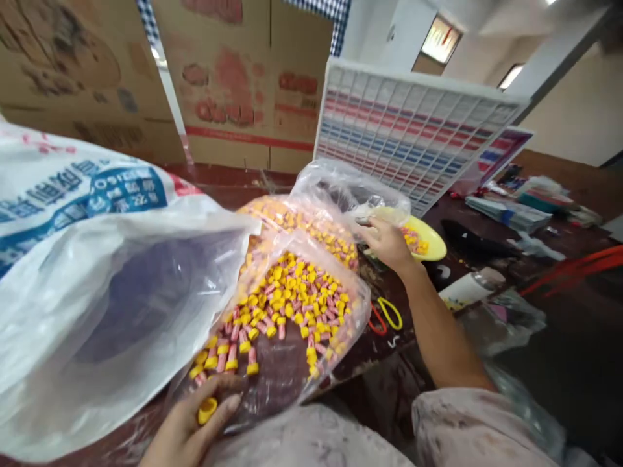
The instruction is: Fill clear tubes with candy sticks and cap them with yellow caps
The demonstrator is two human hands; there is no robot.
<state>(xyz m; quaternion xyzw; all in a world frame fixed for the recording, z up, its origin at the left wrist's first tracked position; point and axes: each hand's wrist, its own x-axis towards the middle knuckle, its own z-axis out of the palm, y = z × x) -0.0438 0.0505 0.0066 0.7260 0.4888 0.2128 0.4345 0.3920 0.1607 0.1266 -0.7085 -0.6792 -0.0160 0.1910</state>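
At the lower edge my left hand (pixel 195 421) is curled, with a small yellow-capped piece (pixel 207 411) between thumb and fingers. Just beyond it lies a clear plastic bag (pixel 357 311), its mouth towards me, with many small pink tubes with yellow caps (pixel 277 295) spilling over its inside. My right hand (pixel 387 243) reaches forward beside a yellow bowl (pixel 435 241) that holds more of these pieces. Its fingers are closed by the edge of another crumpled clear bag (pixel 350 185); what they grip is hidden.
A large white printed sack (pixel 121 279) gapes open at the left. Cardboard boxes (pixel 228 84) and a white wire rack (pixel 413 123) stand behind. Red and yellow loops (pixel 389 314), a white cylinder (pixel 472 288) and stacked packets (pixel 511 211) lie on the right.
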